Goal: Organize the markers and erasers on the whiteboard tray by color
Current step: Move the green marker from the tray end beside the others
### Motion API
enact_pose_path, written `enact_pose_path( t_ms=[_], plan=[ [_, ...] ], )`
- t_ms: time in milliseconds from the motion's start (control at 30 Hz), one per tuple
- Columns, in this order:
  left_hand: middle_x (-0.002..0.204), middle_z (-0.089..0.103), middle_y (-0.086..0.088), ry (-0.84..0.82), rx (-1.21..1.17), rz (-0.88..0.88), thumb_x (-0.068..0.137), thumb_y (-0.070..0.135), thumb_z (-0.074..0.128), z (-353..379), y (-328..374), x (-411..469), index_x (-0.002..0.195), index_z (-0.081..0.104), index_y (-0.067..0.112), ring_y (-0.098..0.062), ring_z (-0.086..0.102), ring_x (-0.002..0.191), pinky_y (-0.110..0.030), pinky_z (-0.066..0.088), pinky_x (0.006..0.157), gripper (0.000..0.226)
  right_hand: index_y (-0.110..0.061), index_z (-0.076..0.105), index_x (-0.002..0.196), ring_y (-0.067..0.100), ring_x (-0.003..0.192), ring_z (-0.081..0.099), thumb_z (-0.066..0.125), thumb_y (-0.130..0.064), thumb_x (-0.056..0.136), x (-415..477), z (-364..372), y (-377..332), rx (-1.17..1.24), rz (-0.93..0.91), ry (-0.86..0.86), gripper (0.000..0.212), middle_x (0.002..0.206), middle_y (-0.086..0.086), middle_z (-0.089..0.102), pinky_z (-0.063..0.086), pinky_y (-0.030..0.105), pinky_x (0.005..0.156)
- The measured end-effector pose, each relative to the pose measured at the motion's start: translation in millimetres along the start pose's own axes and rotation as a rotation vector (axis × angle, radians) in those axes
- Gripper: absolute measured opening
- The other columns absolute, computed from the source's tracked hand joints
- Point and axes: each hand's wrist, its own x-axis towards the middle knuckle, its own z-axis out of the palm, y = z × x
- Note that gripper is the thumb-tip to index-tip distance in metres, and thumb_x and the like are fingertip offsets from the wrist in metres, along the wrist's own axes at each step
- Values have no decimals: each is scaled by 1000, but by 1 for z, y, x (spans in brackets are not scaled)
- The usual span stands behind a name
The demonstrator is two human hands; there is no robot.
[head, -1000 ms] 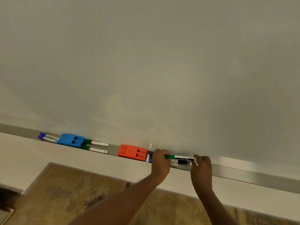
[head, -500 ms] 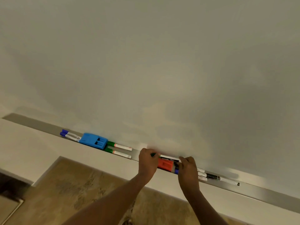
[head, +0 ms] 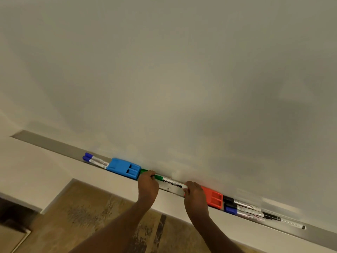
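A grey whiteboard tray [head: 45, 143] runs from upper left to lower right. On its left lie two blue-capped markers [head: 94, 160], then a blue eraser [head: 124, 168]. My left hand [head: 147, 185] and my right hand [head: 195, 194] pinch the two ends of a green marker [head: 167, 180], held over the tray between the blue eraser and a red eraser [head: 213, 197]. More white markers lie under it, mostly hidden. Right of the red eraser lie black-capped markers [head: 240, 202] and a blue-capped marker [head: 242, 212].
The white board [head: 164, 70] fills the upper view. A thin black and clear pen [head: 284, 220] lies at the right end of the marker group. Below the tray a pale wall ledge [head: 36, 176] and a brown patterned floor [head: 91, 216] show.
Both hands have carried the green marker leftward along the tray, from beside the black markers, past the red eraser, to next to the blue eraser. The view has shifted left too.
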Motion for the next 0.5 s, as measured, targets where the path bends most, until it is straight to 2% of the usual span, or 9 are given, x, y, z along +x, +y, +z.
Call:
enact_pose_path(
  t_ms=[67, 167, 300, 400, 500],
  plan=[
    [114, 64, -16, -40, 66, 21, 90, -3, 51, -9, -13, 10, 115, 61, 0, -25, 61, 104, -32, 47, 98, 28, -10, 62, 107, 21, 87, 56, 52, -9, 92, 5, 12, -12, 0, 1, -5, 17, 97, 8, 64, 38, 24, 71],
    [118, 61, -12, -136, 169, 83, 88, -6, 51, -19, -28, 20, 120, 58, 7, -22, 58, 108, -31, 47, 101, 35, -12, 61, 109, 19, 89, 56, 51, -10, 93, 10, 27, -24, -5, 8, -44, 19, 100, 7, 64, 42, 24, 75],
    [132, 52, -7, -220, 339, 184, 87, -8, 50, -27, -44, 31, 131, 50, 13, -17, 49, 121, -24, 35, 108, 48, -12, 62, 108, 18, 90, 55, 51, -5, 92, 16, 42, -35, 16, 31, -64, 21, 101, 7, 64, 41, 21, 74],
    [135, 48, -6, -252, 416, 214, 90, -5, 47, -29, -52, 36, 133, 48, 14, -16, 45, 124, -23, 32, 109, 47, -13, 61, 111, 20, 93, 57, 50, -8, 93, 20, 47, -38, -18, 55, -78, 22, 104, 7, 64, 45, 27, 80],
    [137, 47, -6, -252, 443, 213, 91, -3, 47, -29, -56, 39, 134, 45, 14, -16, 44, 125, -24, 33, 109, 46, -14, 61, 110, 17, 90, 56, 50, -8, 92, 23, 51, -40, -33, 67, -91, 21, 103, 6, 63, 45, 25, 79]
  ],
)
